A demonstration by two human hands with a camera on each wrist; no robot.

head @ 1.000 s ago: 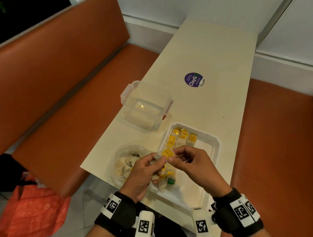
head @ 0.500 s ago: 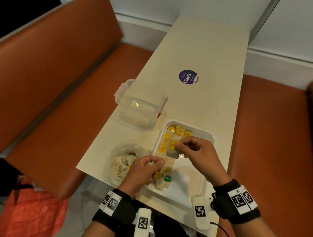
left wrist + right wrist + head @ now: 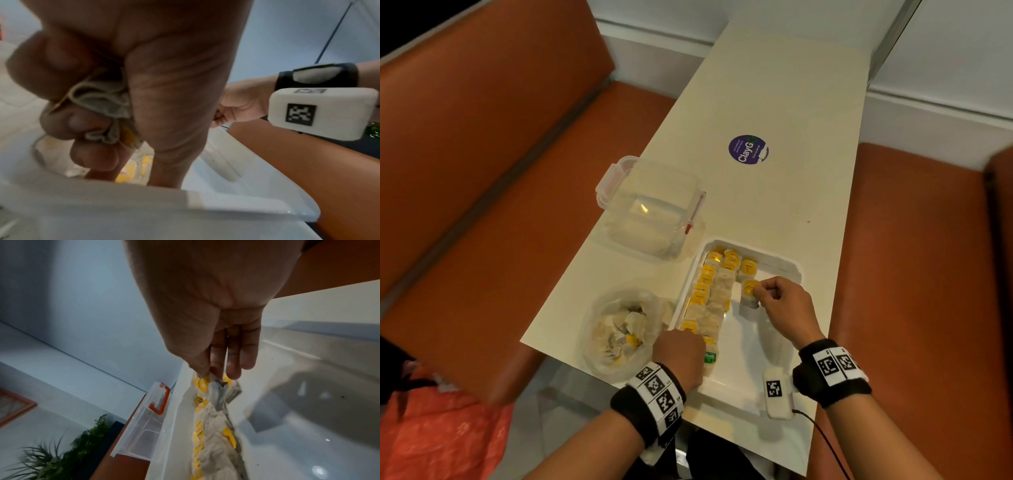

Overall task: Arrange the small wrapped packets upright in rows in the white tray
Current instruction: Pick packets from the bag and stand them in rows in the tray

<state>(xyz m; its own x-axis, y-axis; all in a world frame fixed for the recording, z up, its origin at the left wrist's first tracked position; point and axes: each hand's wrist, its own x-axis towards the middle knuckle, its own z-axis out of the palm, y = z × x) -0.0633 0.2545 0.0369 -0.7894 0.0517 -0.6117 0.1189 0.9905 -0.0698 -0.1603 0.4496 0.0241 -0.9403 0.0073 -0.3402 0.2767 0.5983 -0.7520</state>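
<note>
**Right hand sets a packet in the third row while the left holds a bunch**

The right hand [image 3: 782, 305] pinches the top edge of one yellow-labelled packet [image 3: 750, 294] between thumb and fingertips [image 3: 233, 369], over the far half of the white tray [image 3: 767, 342]. That packet sits just near of the single packet [image 3: 749, 269] at the head of the third row. To its left two packed rows of packets [image 3: 710, 294] run from the far wall of the tray toward the near end, close against the tray's left wall; the last one in the second row carries a green label [image 3: 709, 357].

The left hand [image 3: 681, 356] hangs over the tray's near left corner, fingers curled tight round a bunch of crumpled packets [image 3: 102, 104], as the left wrist view shows. It hides the near end of the two rows.

The right half of the tray floor is bare. Left of the tray, just beside its wall, stands a clear plastic bag [image 3: 619, 329] of loose packets. Farther along the cream table [image 3: 791, 102] is a clear lidded box [image 3: 650, 212] with red clips, near the tray's far left corner. A round purple sticker [image 3: 748, 150] lies well beyond. Orange bench seats [image 3: 482, 171] flank the table on both sides.
</note>
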